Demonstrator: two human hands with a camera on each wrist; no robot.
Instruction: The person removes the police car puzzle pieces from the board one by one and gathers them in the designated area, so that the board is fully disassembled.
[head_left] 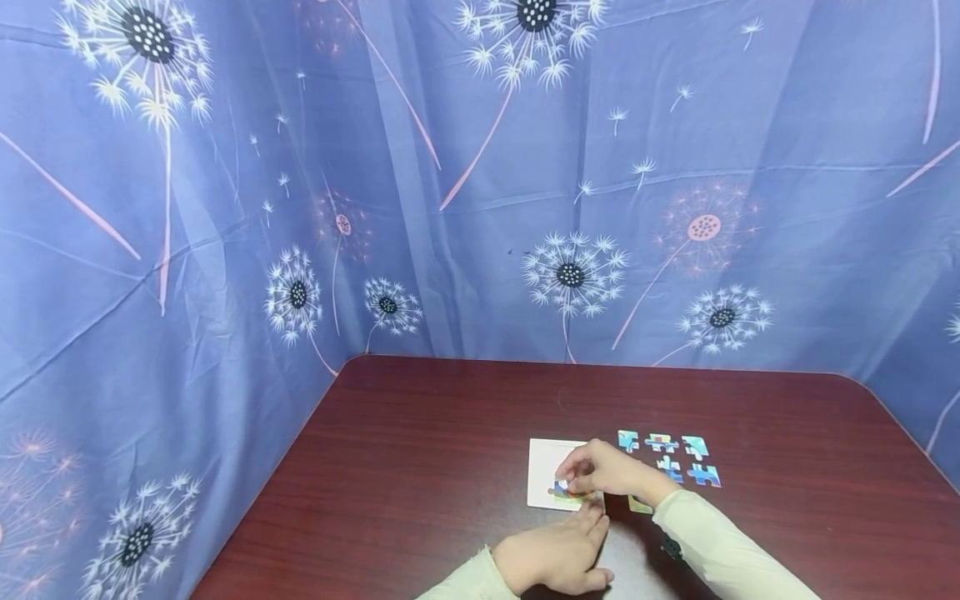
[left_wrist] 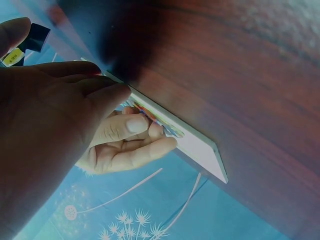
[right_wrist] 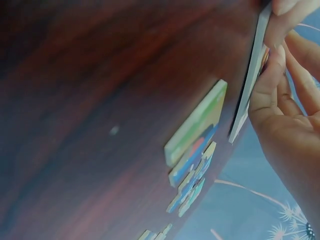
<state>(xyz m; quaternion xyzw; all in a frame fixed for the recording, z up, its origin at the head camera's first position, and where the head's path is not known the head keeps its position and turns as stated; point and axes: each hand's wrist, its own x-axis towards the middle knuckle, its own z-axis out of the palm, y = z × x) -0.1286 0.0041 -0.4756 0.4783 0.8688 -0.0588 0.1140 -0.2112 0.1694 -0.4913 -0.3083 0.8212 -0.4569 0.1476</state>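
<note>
A white puzzle board lies on the table with colourful jigsaw pieces along its near side. Thumb and fingers of my right hand pinch a small puzzle piece low over the board; the fingers partly cover it. In the left wrist view, the right hand is bent in at the board's coloured part. My left hand lies flat at the near edge, its straight fingertips touching the board. The right wrist view shows the board edge-on beside the right hand.
Several loose jigsaw pieces lie on the dark red-brown table right of the board. One greenish piece sits partly behind the right wrist. A blue curtain with dandelion prints hangs behind and left of the table.
</note>
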